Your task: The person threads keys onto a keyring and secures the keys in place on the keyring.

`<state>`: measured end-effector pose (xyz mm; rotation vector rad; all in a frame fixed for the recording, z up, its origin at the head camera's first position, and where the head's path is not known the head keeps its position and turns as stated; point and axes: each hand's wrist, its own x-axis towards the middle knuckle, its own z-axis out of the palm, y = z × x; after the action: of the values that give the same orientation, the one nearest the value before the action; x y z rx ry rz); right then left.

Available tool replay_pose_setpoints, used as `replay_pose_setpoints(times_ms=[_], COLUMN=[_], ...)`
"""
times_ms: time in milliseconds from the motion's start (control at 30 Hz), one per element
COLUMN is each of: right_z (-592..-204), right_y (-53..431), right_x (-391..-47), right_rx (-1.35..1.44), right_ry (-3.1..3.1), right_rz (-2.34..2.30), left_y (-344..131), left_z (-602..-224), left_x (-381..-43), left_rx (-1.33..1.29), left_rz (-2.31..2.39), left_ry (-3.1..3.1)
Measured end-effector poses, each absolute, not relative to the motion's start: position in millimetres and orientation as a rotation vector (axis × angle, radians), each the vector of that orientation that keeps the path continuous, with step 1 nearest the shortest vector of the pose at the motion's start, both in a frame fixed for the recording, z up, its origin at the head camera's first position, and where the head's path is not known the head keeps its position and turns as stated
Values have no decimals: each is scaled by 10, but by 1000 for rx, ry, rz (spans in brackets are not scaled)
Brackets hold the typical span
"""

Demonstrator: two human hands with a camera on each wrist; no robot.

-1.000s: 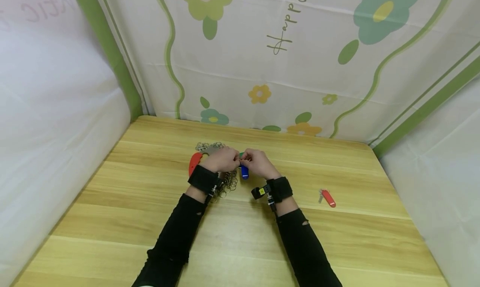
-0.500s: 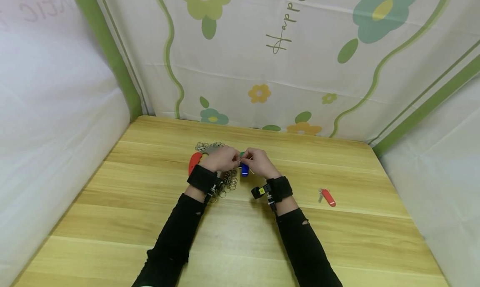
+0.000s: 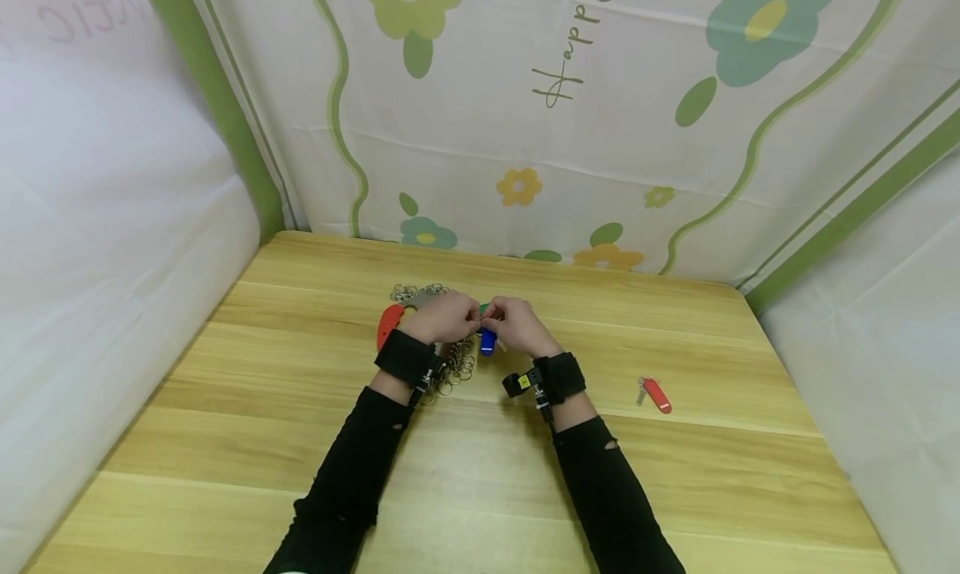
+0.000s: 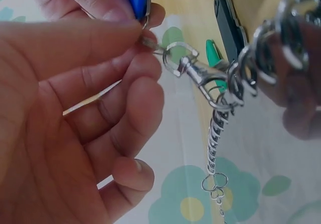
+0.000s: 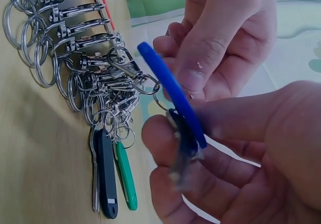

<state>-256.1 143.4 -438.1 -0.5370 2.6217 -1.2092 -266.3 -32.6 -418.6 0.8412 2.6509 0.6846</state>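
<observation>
My left hand (image 3: 448, 317) and right hand (image 3: 519, 324) meet fingertip to fingertip above the far middle of the table. Between right thumb and fingers is a blue key tag (image 5: 168, 83) with a key (image 5: 180, 176) hanging by it, blurred. The left thumb and index finger pinch a small metal key ring (image 5: 158, 89) beside the tag, partly hidden by the fingertips. That ring joins a swivel snap clasp (image 4: 198, 76). Many more clasps (image 5: 90, 40) with split rings trail in a row below the left hand. A black key tag (image 5: 106, 174) and a green key tag (image 5: 126, 176) hang from the row.
A red curved piece (image 3: 389, 324) lies beside the left wrist, partly covered. On the right of the wooden table (image 3: 480, 474) lies a red key tag (image 3: 657, 396) with a key (image 3: 642, 392). White printed cloth (image 3: 450, 141) walls the back and sides.
Both hands stay in nearly the same place, with slight finger movement. The blue key tag rises a little, then drops and swings slightly left.
</observation>
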Motion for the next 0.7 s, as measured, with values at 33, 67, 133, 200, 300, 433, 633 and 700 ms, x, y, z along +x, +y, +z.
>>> replay_pose_setpoints(times_ms=[33, 67, 133, 200, 300, 433, 633, 700], right_z=[-4385, -4388, -4391, -4392, -4393, -4400, -4403, -4402], right_y=[1432, 1430, 1426, 1423, 1420, 1421, 1429, 1430], right_x=[-2563, -2564, -2565, -2566, -2568, -2576, -2581, -2581], right_rx=[-527, -516, -497, -492, -479, -463, -480, -490], right_ry=[2612, 2602, 2582, 2581, 2588, 2596, 2599, 2599], right_rz=[-1218, -1225, -1239, -1236, -1229, -1225, -1210, -1204], left_y=[-329, -332, -342, -351, -362, -366, -360, -353], left_z=[-4187, -4189, -4194, -4201, -4214, -4220, -4216, -4217], left_x=[-2664, -2665, -2669, -2676, -2687, -2692, -2689, -2687], left_rx=[851, 863, 894, 915, 930, 924, 913, 909], left_rz=[684, 682, 677, 673, 678, 695, 690, 671], left_ry=[2652, 2654, 2660, 2670, 2681, 2673, 2678, 2693])
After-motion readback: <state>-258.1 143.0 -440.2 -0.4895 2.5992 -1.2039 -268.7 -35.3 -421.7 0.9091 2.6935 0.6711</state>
